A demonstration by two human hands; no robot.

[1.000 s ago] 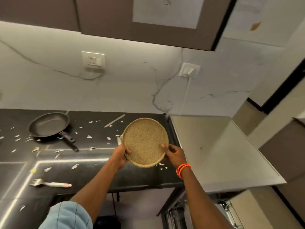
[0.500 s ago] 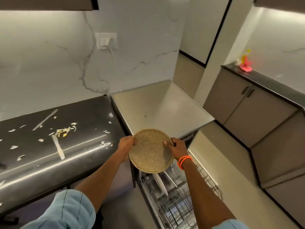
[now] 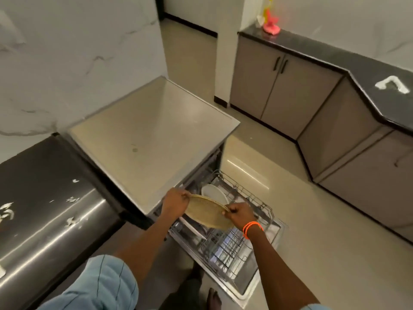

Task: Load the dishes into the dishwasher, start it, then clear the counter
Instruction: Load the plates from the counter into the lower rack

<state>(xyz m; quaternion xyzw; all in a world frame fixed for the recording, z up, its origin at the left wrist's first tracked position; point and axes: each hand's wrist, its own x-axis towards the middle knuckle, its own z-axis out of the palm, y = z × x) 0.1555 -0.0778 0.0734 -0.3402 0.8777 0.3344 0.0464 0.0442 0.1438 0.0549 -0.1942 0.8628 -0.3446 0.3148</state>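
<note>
clearly the loading step is in hand: the speckled tan plate hangs near the lower middle of the frame, tilted, right above the pulled-out dishwasher rack. the left hand pinches its left rim, the right hand grips the right rim, fingers curled round the edge. a white plate stands in the rack just behind. next, i'd guess, it wants turning upright and lowering into a free slot between the tines. scraps dot the dark counter at the left.
</note>
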